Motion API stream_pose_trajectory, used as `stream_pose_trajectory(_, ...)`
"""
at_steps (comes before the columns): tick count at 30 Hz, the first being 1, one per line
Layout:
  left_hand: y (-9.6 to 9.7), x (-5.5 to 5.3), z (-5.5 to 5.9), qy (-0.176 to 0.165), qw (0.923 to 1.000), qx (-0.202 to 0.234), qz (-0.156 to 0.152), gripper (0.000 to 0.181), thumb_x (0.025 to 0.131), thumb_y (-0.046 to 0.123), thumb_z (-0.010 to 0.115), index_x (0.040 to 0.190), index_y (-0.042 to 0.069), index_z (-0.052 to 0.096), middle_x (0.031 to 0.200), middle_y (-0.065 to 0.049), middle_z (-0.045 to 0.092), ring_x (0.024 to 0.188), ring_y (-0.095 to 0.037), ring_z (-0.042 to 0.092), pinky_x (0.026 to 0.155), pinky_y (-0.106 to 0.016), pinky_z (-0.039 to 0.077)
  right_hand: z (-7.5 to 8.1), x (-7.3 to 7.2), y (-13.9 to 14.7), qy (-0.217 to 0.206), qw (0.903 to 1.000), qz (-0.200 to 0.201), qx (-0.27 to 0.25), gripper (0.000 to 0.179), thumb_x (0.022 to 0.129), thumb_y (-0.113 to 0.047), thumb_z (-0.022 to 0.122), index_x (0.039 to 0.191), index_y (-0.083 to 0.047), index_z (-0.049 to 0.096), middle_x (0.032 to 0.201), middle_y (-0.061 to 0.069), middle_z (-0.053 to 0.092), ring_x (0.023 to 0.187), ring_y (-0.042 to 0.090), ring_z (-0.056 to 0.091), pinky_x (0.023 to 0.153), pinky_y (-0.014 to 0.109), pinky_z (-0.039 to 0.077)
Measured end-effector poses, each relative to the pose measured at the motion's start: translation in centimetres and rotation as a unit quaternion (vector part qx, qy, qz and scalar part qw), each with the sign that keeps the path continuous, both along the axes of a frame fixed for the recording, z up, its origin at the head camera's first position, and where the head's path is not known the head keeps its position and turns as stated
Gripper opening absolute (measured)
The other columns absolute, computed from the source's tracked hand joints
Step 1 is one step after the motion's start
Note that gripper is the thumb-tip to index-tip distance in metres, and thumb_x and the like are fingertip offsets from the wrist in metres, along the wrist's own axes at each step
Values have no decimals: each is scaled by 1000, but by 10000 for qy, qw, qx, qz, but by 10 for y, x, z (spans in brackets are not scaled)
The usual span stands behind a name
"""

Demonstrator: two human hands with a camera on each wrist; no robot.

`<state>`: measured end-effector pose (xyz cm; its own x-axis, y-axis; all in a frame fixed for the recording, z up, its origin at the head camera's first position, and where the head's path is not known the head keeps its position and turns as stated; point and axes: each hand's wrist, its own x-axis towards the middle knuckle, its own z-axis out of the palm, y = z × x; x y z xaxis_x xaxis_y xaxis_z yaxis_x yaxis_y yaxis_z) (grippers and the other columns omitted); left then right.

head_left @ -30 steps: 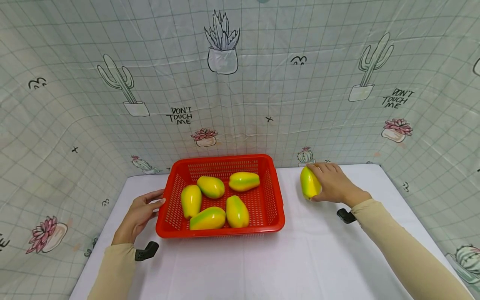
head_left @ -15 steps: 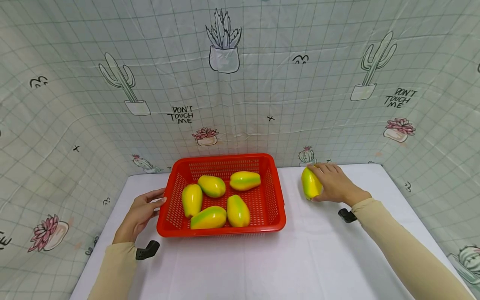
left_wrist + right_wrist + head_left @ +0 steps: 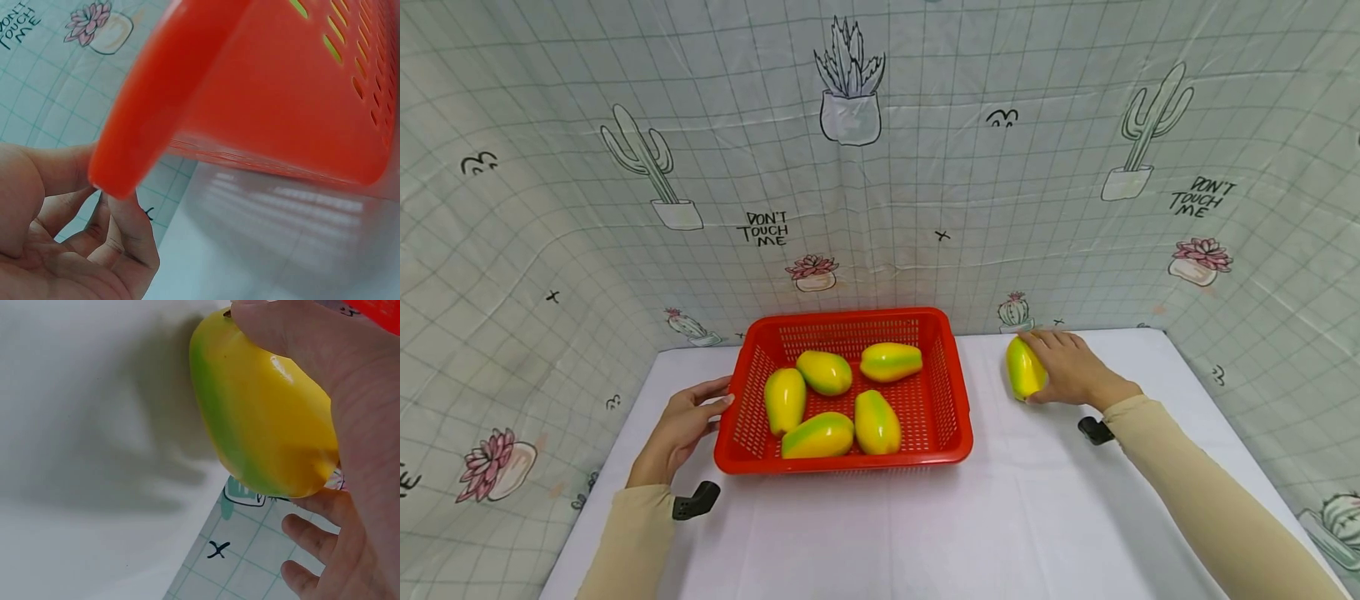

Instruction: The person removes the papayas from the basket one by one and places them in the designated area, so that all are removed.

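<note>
A red plastic basket (image 3: 958, 417) stands on the white table, with several yellow-green mangoes (image 3: 876, 423) lying inside. My left hand (image 3: 679, 429) is at its left side; in the left wrist view the thumb and a fingertip pinch the basket's rim (image 3: 134, 131). To the right of the basket, my right hand (image 3: 1071, 367) grips a single mango (image 3: 1024, 371) from above and the right. Up close in the right wrist view, the thumb presses near the stem end of this mango (image 3: 262, 419), and fingers reach around its other end. Part of its surface is hidden by the hand.
A hanging cloth (image 3: 910, 192) printed with grid lines and cacti rises right behind the table and along both sides. White cloth (image 3: 925, 533) covers the table. A small black device (image 3: 696, 502) sits at the left wrist, another black device (image 3: 1095, 431) at the right.
The mango under the right hand has shifted very slightly to the right, closer into the palm. The left hand stays on the basket's rim, and the basket has kept its place.
</note>
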<state>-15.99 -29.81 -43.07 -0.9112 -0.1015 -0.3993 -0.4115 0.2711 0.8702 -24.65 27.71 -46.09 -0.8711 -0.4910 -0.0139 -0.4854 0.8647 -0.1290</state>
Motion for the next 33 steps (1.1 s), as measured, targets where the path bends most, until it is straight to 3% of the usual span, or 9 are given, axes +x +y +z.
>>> stream_pose_trajectory(13,1,0,1,-36,10000,-28,-48,59,111,18,55,163,0,35,163,-24,36,108,-17,55,81,-20,53,-4,-4,2,-49,9998,130,-106,100,76,-38,94,148,8,42,144,33,52,133,55,48,112,71,36)
stream_pose_trajectory(33,2,0,1,-84,9999,-31,61,59,110,18,57,163,1,37,162,-24,37,109,-19,55,81,-20,53,1,-2,-2,-488,9987,2,-148,103,79,-36,92,155,6,35,149,40,43,136,62,43,110,76,35)
